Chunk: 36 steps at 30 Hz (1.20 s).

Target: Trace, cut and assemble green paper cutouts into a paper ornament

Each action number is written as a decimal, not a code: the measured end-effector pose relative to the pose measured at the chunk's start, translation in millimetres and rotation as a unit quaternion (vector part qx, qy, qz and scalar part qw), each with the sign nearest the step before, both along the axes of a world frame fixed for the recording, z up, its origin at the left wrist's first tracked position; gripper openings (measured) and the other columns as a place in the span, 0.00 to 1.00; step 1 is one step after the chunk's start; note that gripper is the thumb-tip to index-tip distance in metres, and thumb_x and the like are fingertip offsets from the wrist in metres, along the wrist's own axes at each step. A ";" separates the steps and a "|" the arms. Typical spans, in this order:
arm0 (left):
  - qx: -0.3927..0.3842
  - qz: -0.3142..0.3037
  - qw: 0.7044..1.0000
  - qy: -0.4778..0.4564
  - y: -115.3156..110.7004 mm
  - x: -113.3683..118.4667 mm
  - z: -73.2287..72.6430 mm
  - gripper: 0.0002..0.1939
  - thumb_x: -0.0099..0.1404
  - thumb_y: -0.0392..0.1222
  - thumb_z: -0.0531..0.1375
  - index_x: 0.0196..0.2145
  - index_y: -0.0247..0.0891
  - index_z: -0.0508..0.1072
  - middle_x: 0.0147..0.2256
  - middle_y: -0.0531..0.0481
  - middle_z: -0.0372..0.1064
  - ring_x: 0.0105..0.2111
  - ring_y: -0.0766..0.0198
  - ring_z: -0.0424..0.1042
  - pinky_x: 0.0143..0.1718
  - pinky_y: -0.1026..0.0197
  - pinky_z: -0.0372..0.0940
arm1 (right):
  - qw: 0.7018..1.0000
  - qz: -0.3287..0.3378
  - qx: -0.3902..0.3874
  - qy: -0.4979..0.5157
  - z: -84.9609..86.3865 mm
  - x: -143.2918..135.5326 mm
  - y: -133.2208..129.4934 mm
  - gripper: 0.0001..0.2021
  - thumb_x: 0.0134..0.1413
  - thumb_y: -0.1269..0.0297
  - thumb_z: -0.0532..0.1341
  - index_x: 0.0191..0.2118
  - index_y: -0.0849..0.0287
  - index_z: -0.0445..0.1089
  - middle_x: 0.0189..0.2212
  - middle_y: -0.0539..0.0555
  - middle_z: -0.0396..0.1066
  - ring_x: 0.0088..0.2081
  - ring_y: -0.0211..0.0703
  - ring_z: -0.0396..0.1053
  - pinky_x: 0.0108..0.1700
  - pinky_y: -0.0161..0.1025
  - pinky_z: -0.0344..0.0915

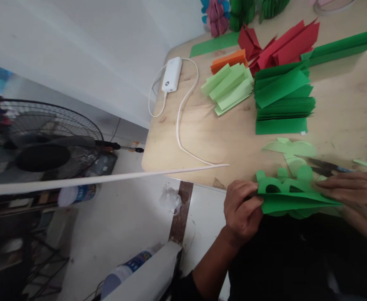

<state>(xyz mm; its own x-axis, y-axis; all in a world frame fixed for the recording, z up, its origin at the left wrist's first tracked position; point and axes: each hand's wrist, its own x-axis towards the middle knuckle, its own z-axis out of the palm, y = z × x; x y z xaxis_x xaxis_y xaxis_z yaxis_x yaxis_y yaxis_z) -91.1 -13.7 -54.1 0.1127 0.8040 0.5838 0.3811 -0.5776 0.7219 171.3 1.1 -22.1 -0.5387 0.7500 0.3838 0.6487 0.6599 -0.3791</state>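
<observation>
A green cut-out paper (296, 201), folded and with rounded lobes and holes, spans the space between my hands at the table's near edge. My left hand (243, 205) pinches its left end between thumb and curled fingers. On the right side, my right hand (358, 190) has its fingers against the paper's right end, slightly blurred. Scissors (325, 165) lie just beyond the right fingers, blades pointing left. Light green paper pieces (291, 150) rest on the table behind the cut-out.
On the wooden table (208, 129) are folded dark green sheets (283, 98), light green ones (230, 88), red ones (289, 44), an orange one (229, 61) and a white power bank (172, 74) with a cable. A fan (42, 146) stands left.
</observation>
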 end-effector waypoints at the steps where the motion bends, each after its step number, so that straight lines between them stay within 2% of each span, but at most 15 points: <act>1: 0.006 0.002 1.000 0.005 0.2 0.1 -0.4 0.09 0.59 0.29 0.56 0.38 0.35 0.69 0.42 0.43 0.69 0.45 0.57 0.70 0.44 0.50 0.68 | 1.000 0.000 -0.001 -0.004 -0.5 0.0 1.2 0.19 0.50 0.64 0.57 0.50 0.55 0.67 0.46 0.52 0.71 0.52 0.44 0.64 0.55 0.40 0.57; 5: 0.024 0.014 0.999 0.018 0.1 -0.2 -1.1 0.09 0.60 0.29 0.56 0.38 0.36 0.70 0.43 0.43 0.70 0.45 0.58 0.70 0.43 0.50 0.70 | 1.000 0.006 -0.024 -0.005 -2.7 -4.2 0.6 0.19 0.51 0.63 0.57 0.51 0.54 0.66 0.47 0.50 0.70 0.54 0.41 0.63 0.56 0.37 0.56; 10: 0.036 0.020 0.999 0.026 -0.9 -0.7 -2.8 0.08 0.60 0.29 0.57 0.38 0.34 0.70 0.42 0.42 0.71 0.45 0.57 0.70 0.43 0.50 0.70 | 0.990 -0.078 -0.117 0.022 -1.4 -10.3 -11.4 0.16 0.54 0.61 0.54 0.49 0.52 0.65 0.46 0.49 0.69 0.55 0.41 0.61 0.57 0.37 0.56; 13: 0.040 0.020 0.999 0.024 -1.0 -0.9 -4.0 0.09 0.59 0.29 0.57 0.38 0.34 0.70 0.42 0.42 0.72 0.45 0.56 0.70 0.43 0.50 0.70 | 0.987 -0.090 -0.132 0.022 -1.4 -8.9 -15.9 0.16 0.55 0.60 0.53 0.49 0.50 0.64 0.45 0.48 0.69 0.55 0.40 0.61 0.54 0.36 0.59; 19: 0.036 0.018 0.999 0.024 -0.6 -1.8 -4.4 0.08 0.60 0.30 0.57 0.39 0.34 0.70 0.41 0.43 0.73 0.45 0.57 0.71 0.44 0.50 0.70 | 0.985 -0.111 -0.133 0.022 -4.8 -6.0 -17.9 0.18 0.53 0.59 0.54 0.51 0.49 0.63 0.46 0.50 0.70 0.51 0.45 0.65 0.48 0.40 0.66; 24: 0.033 0.021 0.999 0.026 -1.2 -1.6 -3.9 0.08 0.59 0.30 0.58 0.38 0.34 0.70 0.41 0.42 0.73 0.45 0.56 0.71 0.44 0.50 0.70 | 0.991 -0.087 -0.102 0.004 -2.3 -8.7 -15.3 0.20 0.53 0.58 0.53 0.53 0.49 0.61 0.46 0.53 0.69 0.49 0.50 0.67 0.45 0.44 0.68; 30: 0.037 0.023 0.998 0.034 -2.6 -2.1 -2.9 0.08 0.59 0.30 0.58 0.39 0.34 0.70 0.41 0.42 0.73 0.46 0.56 0.70 0.44 0.50 0.70 | 0.995 -0.057 -0.085 0.007 6.8 -14.2 -12.7 0.17 0.55 0.59 0.53 0.51 0.51 0.62 0.45 0.53 0.68 0.48 0.46 0.66 0.48 0.39 0.65; 36: 0.029 0.021 0.999 0.033 -2.4 -3.3 1.6 0.09 0.58 0.31 0.58 0.38 0.34 0.70 0.40 0.43 0.74 0.45 0.56 0.70 0.43 0.49 0.70 | 0.997 -0.024 -0.065 0.024 7.2 -14.2 -3.3 0.15 0.54 0.58 0.52 0.48 0.51 0.62 0.39 0.53 0.69 0.40 0.45 0.69 0.36 0.38 0.68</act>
